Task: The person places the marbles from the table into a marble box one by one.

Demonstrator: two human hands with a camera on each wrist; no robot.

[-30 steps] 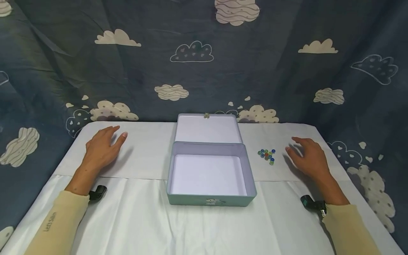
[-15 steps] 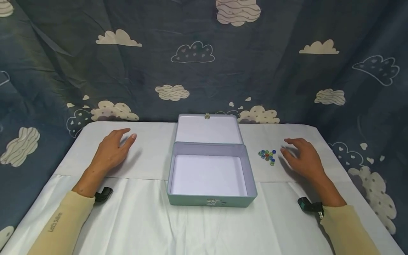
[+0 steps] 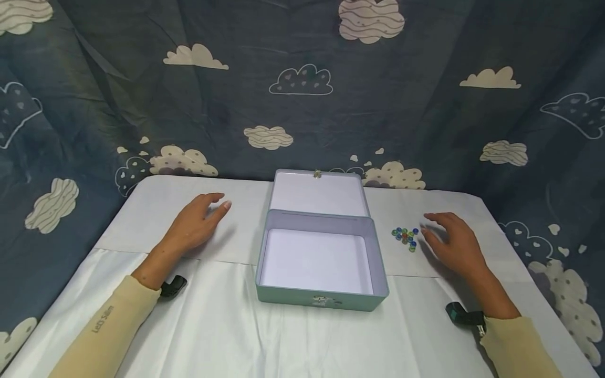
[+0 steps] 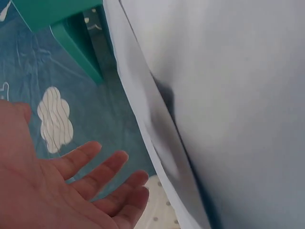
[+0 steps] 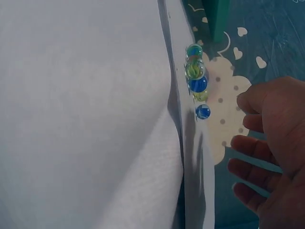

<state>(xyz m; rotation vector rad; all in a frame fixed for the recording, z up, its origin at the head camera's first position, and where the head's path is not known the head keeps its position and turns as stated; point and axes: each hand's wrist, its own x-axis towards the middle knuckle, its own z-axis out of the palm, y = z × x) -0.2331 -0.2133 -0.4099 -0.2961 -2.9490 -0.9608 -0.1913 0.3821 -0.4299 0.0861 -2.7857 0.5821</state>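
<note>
A green tin box (image 3: 321,300) with a pale interior stands in the middle of the table in the head view, its lid (image 3: 319,194) folded back behind it. Right of the box lies a small cluster of glass marbles (image 3: 405,235), blue, green and reddish. My right hand (image 3: 454,244) hovers just right of them, thumb and fingers apart, holding nothing. In the right wrist view several marbles (image 5: 198,84) show near that hand's fingertips. Left of the box, my left hand (image 3: 196,223) is held over the cloth with loosely bent fingers and nothing in its grasp.
A white cloth (image 3: 212,325) covers the table, with a fold across it. Dark cloud-print fabric (image 3: 302,121) hangs behind and at the sides. Part of a green table leg (image 4: 78,45) appears in the left wrist view.
My left hand has moved right, toward the box. The right hand has come slightly closer to the marbles. The whole head view has shifted a little; box and marbles stay put.
</note>
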